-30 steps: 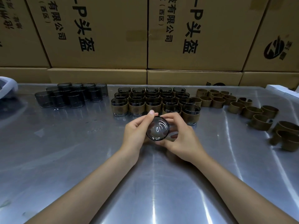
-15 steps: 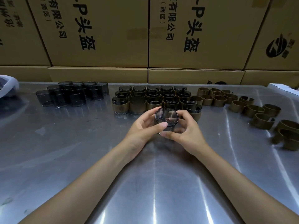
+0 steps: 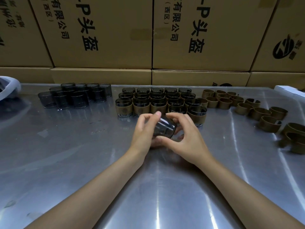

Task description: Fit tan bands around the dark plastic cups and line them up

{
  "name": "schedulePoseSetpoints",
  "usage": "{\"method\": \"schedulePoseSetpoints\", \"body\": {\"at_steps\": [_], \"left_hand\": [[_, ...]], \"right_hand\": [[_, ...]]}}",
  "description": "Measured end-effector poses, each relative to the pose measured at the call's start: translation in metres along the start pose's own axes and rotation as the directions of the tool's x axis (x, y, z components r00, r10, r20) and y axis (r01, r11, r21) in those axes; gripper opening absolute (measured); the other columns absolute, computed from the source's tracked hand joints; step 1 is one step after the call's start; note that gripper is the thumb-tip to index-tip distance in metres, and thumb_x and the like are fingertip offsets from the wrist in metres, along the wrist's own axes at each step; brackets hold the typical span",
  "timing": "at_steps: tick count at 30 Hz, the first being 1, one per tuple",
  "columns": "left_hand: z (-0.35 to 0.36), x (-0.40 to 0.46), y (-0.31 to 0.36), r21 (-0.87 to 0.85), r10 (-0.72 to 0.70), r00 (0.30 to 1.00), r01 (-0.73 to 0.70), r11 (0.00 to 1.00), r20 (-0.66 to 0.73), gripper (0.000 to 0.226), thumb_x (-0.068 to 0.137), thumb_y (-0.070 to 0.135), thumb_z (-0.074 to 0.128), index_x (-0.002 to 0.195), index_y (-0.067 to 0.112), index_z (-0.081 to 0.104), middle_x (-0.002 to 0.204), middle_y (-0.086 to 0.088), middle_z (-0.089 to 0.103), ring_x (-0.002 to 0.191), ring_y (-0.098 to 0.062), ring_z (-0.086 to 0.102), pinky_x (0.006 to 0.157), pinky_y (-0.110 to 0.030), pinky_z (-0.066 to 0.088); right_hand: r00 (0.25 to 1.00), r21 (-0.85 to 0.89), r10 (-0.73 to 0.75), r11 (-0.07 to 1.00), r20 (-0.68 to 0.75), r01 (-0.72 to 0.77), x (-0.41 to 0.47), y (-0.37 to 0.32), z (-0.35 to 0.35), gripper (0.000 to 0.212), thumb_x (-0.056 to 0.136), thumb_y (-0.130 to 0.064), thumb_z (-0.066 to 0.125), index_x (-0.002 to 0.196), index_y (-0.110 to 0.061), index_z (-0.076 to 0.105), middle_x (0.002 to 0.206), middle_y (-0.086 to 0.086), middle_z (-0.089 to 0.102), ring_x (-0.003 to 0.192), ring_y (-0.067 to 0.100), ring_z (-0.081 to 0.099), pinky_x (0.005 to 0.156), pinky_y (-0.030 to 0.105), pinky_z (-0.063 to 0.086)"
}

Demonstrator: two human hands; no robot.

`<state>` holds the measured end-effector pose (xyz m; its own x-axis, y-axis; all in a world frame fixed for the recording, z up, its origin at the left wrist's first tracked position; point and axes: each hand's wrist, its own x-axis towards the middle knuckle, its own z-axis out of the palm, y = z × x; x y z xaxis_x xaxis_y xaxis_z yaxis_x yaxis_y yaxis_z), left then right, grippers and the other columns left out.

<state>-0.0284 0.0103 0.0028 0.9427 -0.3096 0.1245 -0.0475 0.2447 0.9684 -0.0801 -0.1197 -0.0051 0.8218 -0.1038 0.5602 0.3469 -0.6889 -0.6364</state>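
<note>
Tilted since the earlier frames: the dark cup (image 3: pixel 163 129), formerly presented mouth or base toward the camera, now lay on its side between both hands, low over the bench (image 3: pixel 66 154).

Grip: left hand (image 3: pixel 146 129) curled round the cup's left side, thumb on top; right hand (image 3: pixel 186 138) curled round its right end, fingertips pinching near the rim. Both hands clamped on the one cup. Whether a tan band was on it could not be told; none showed on the visible wall.

Adjacent: block of banded cups (image 3: pixel 158 101) in rows, mid-bench toward the back edge, its front row just beyond the fingers. Loose tan bands (image 3: pixel 244 106) trailing toward the right edge. Bare dark cups (image 3: pixel 74 95) clustered at the back left. Cardboard boxes (image 3: pixel 148 33) stacked behind the bench.

Risks, as judged: smooth plastic could slip from a fingertip pinch and roll on the slick steel; knuckles so near the front row could nudge a finished cup and break the line; setting it down unbanded would spoil the count.
</note>
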Motion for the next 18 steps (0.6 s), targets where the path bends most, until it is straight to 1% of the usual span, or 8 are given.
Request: {"method": "schedulePoseSetpoints", "body": {"at_steps": [2,6,10,12,13,15,16,18], "left_hand": [[-0.002,0.000,0.003,-0.202,-0.097,0.993,0.108,0.973,0.064,0.046,0.082,0.050,0.059,0.100,0.009,0.069,0.102,-0.021,0.070,0.095,-0.035,0.070,0.076,-0.045,0.058],[-0.006,0.003,0.006,-0.355,-0.088,0.978,0.151,0.923,0.188,0.050,0.089,0.049,0.045,0.083,0.012,0.078,0.091,-0.013,0.074,0.085,-0.026,0.072,0.067,-0.032,0.058],[0.001,0.008,0.004,-0.283,-0.153,0.970,0.202,0.937,0.187,0.053,0.096,0.043,0.036,0.080,0.013,0.078,0.087,-0.009,0.073,0.083,-0.018,0.070,0.074,-0.030,0.057],[0.005,0.008,0.001,-0.189,-0.179,0.972,0.206,0.960,0.149,0.042,0.098,0.032,0.038,0.093,0.011,0.075,0.096,-0.013,0.073,0.095,-0.022,0.069,0.087,-0.036,0.056],[0.005,0.008,-0.001,-0.124,-0.174,0.977,0.189,0.974,0.120,0.035,0.098,0.027,0.040,0.103,0.010,0.070,0.101,-0.013,0.072,0.101,-0.023,0.068,0.093,-0.038,0.054],[0.003,0.007,-0.004,-0.020,-0.131,0.985,0.134,0.991,0.109,0.024,0.102,0.019,0.040,0.106,0.017,0.064,0.092,-0.001,0.075,0.089,-0.013,0.070,0.083,-0.031,0.057],[0.002,0.008,-0.004,-0.021,-0.126,0.985,0.129,0.991,0.115,0.024,0.102,0.019,0.041,0.102,0.019,0.065,0.086,0.004,0.075,0.084,-0.011,0.071,0.077,-0.027,0.057],[0.002,0.008,-0.001,-0.125,-0.162,0.976,0.181,0.976,0.148,0.033,0.102,0.031,0.041,0.107,0.015,0.069,0.101,-0.004,0.075,0.100,-0.018,0.070,0.087,-0.030,0.055]], "right_hand": [[1.000,0.002,0.001,1.000,0.003,-0.001,-0.001,-0.004,0.004,0.068,0.068,-0.057,0.074,0.127,-0.030,0.051,0.113,-0.015,0.047,0.099,-0.004,0.053,0.084,0.029,0.050],[0.996,-0.029,-0.052,0.998,-0.068,0.050,-0.004,-0.012,0.008,0.070,0.064,-0.061,0.068,0.121,-0.024,0.053,0.108,-0.012,0.047,0.098,0.002,0.054,0.082,0.030,0.050],[0.977,-0.037,-0.099,0.995,-0.191,0.094,-0.005,-0.015,0.008,0.057,0.066,-0.057,0.068,0.113,-0.030,0.050,0.104,-0.018,0.051,0.101,0.003,0.052,0.080,0.017,0.045],[0.968,0.005,-0.075,0.997,-0.237,0.079,-0.005,-0.018,0.008,0.056,0.064,-0.057,0.069,0.111,-0.040,0.043,0.104,-0.023,0.055,0.102,0.002,0.054,0.081,0.014,0.044],[0.968,0.036,-0.057,0.997,-0.244,0.067,-0.005,-0.019,0.009,0.057,0.064,-0.057,0.070,0.111,-0.044,0.041,0.104,-0.024,0.057,0.102,0.002,0.056,0.081,0.015,0.045],[0.970,0.075,-0.030,0.996,-0.240,0.049,-0.005,-0.020,0.010,0.058,0.064,-0.057,0.071,0.110,-0.045,0.039,0.103,-0.023,0.060,0.100,0.003,0.061,0.083,0.022,0.050],[0.971,0.088,-0.023,0.995,-0.237,0.045,-0.005,-0.019,0.010,0.059,0.064,-0.057,0.072,0.112,-0.041,0.041,0.103,-0.022,0.061,0.099,0.003,0.062,0.084,0.028,0.052],[0.973,0.107,-0.003,0.994,-0.231,0.029,-0.003,-0.016,0.010,0.062,0.065,-0.056,0.073,0.115,-0.035,0.044,0.105,-0.021,0.062,0.100,0.003,0.063,0.084,0.035,0.054]]}}
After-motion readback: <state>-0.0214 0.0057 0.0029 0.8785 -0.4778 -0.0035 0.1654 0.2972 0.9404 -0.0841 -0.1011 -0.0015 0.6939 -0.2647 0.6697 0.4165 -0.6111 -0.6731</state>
